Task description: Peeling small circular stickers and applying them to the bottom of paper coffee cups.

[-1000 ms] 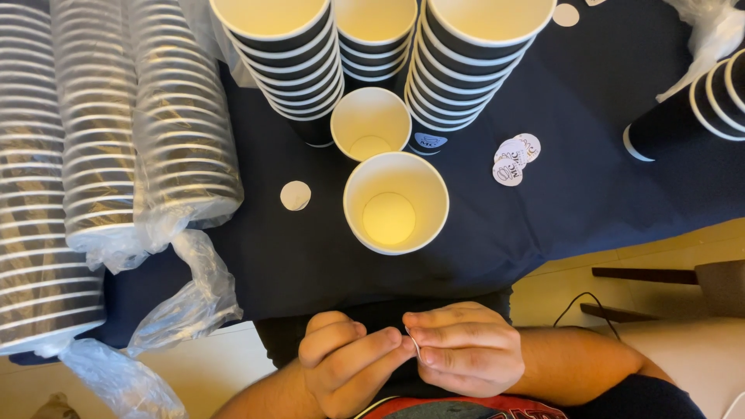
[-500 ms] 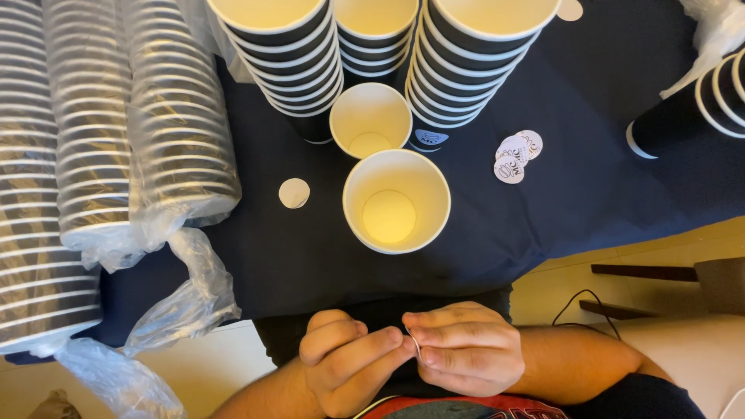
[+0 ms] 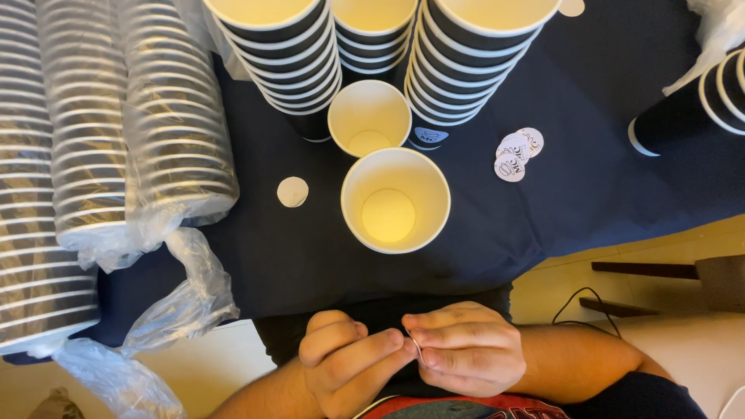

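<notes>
Both hands remain unmoved at the table edge: left hand [image 3: 345, 365] and right hand [image 3: 466, 357] fingertips pinched together on a small round sticker [image 3: 415, 344], near the open paper cup [image 3: 396, 200].

Two open paper cups [image 3: 395, 199] are standing mid-frame on the dark surface [image 3: 590, 209]; wrapped cup stacks [image 3: 116, 124] are lying at the left, round stickers [image 3: 518, 145] at upper right.

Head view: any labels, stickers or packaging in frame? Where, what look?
Round stickers: small white overlapping discs, right of the open cups.
Blank disc: plain white, left of the front cup.
Cup label: blue patch low on the dark stack.
Plastic sleeves: clear, wrapping the left stacks.
</notes>
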